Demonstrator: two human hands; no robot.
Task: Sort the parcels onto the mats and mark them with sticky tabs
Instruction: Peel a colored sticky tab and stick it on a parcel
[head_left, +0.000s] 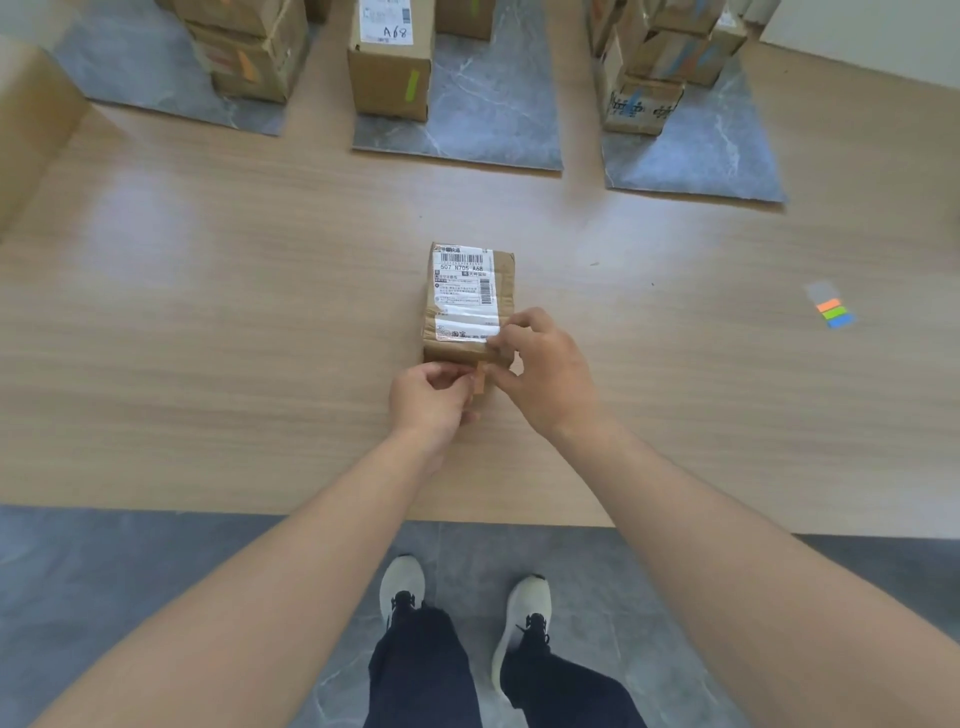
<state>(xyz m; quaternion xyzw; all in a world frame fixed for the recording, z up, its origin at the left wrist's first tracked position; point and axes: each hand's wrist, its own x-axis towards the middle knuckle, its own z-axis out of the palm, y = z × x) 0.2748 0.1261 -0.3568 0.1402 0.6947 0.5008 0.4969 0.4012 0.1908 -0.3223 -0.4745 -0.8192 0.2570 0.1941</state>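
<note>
Here we have a parcel (470, 301) lying flat on the table (208, 338), label up, near the front edge and well apart from the three mats at the back. Our left hand (428, 397) pinches an orange tab (480, 382) between thumb and fingers, holding it against the parcel's near end. Our right hand (545, 374) grips the parcel's near right corner, fingers curled over the label and thumb down at the near face, just beside the tab.

To the right on the table lies a pad (831, 312) of orange, green and blue tabs, well apart from the parcel.

At the back, the left mat (156, 88) bears stacked boxes (248, 65) with orange marks. The middle mat (483, 119) bears a box (389, 67) marked A68 with a green strip on its front. The right mat (711, 156) bears a stack (660, 67) with blue marks.
</note>
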